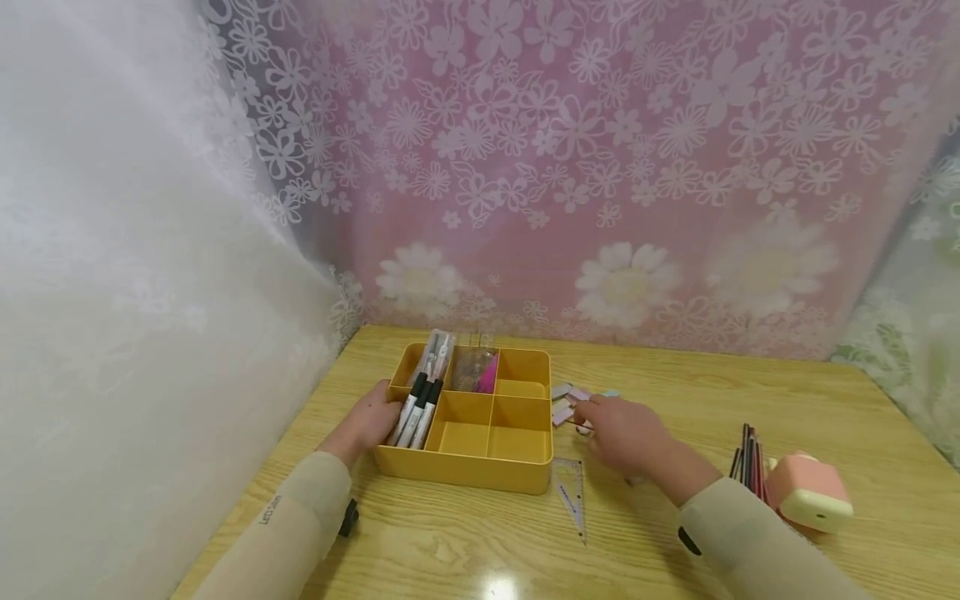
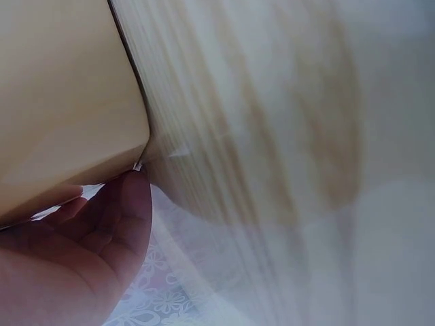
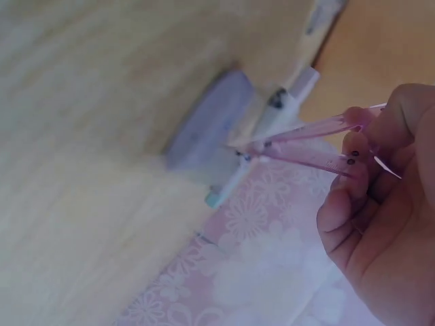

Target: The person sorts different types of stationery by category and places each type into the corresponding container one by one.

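A yellow desk organizer box [image 1: 465,468] with several compartments stands on the table. My left hand [image 1: 371,417] grips its left wall; in the left wrist view the curled fingers [image 2: 129,210] meet the box's edge. Inside the box are black-capped white markers [image 1: 414,417], a clear case with a compass [image 1: 437,354] and a bag with something magenta [image 1: 486,375]. Right of the box, my right hand [image 1: 626,433] pinches a pink see-through set square [image 3: 306,159], seen clearly in the right wrist view. Below it a blurred grey-purple oblong thing [image 3: 211,119] lies on the table.
A clear set square [image 1: 570,496] lies by the box's front right corner. Small pale erasers or blocks [image 1: 562,410] lie beside the box's right wall. Farther right are dark pencils [image 1: 748,458] and a pink-and-cream sharpener-like device [image 1: 810,492]. A floral curtain [image 1: 600,167] hangs behind the table.
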Motion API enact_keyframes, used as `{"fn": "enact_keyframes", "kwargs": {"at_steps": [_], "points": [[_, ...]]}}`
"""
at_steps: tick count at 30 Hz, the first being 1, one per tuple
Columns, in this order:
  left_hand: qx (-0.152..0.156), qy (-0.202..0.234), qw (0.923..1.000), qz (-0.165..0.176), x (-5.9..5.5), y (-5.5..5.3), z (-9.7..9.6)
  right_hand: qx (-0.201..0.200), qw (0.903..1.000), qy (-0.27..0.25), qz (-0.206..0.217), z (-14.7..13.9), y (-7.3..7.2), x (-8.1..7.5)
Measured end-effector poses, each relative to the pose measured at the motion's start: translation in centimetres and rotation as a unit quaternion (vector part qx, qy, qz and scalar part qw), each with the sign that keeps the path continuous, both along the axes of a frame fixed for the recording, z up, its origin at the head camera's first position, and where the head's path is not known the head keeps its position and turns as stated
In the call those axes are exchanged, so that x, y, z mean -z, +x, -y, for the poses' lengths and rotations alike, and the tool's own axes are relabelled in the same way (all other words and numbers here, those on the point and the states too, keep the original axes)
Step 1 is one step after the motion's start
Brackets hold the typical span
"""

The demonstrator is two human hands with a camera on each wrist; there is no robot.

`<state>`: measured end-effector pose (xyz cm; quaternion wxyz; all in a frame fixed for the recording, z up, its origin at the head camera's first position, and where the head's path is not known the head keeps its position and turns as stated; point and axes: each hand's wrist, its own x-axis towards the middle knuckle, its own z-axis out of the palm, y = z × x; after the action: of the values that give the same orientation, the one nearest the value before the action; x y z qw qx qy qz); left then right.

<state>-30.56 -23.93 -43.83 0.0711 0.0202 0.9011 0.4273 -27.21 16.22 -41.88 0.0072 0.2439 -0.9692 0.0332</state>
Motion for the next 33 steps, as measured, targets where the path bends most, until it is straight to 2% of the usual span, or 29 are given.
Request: {"fn": "enact_keyframes", "kwargs": {"at_steps": [7, 15, 21, 28, 33], "points": [[0.001, 0.003, 1.0000, 0.002, 0.1, 0.0, 0.1, 0.005, 0.9973, -0.066, 0.032, -0.7, -0.2, -1.8], [0.001, 0.000, 1.0000, 0.000, 0.2, -0.1, 0.1, 0.019, 0.9918, -0.109, 0.063, -1.4, -0.6, -2.1], [0.007, 0.017, 0.9998, 0.002, 0.1, -0.1, 0.0, 0.019, 0.9898, -0.125, 0.066, -1.5, -0.5, -2.6], [0.002, -0.003, 1.0000, 0.001, 0.0, 0.0, 0.1, 0.010, 0.9867, -0.148, 0.066, -1.3, -1.0, -3.7], [-0.001, 0.004, 1.0000, 0.007, 0.1, -0.1, 0.2, 0.010, 0.9838, -0.165, 0.069, -1.2, -1.3, -4.5]]}}
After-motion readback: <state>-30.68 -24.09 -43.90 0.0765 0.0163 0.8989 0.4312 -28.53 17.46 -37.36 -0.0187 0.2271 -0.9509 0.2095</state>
